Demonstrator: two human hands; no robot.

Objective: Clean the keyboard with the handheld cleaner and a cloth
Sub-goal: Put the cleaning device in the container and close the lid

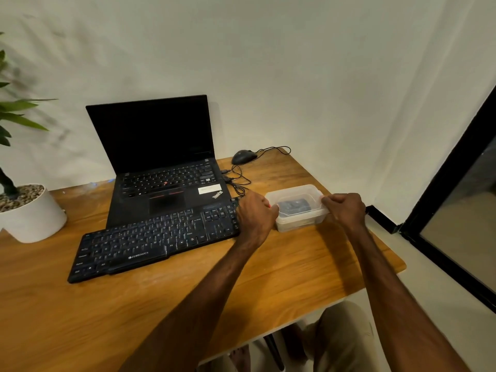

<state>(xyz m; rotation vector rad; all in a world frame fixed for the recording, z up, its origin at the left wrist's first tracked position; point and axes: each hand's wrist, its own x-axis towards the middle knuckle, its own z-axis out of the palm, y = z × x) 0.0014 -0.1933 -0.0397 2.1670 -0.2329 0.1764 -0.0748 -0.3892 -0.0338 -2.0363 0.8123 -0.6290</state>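
The left hand (255, 214), fingers curled, grips the clear plastic box (293, 188) at its 9 o'clock rim; the right hand (346, 210) pinches its 3 o'clock rim. The keyboard (150, 238) lies at the box's 9 o'clock.

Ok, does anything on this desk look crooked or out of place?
The black keyboard lies skewed across the table, its far edge crowding the laptop's front; whether it overlaps I cannot tell. The mouse cable loops beside the laptop. Nothing looks spilled or broken. The left hand and right hand grip the clear box.
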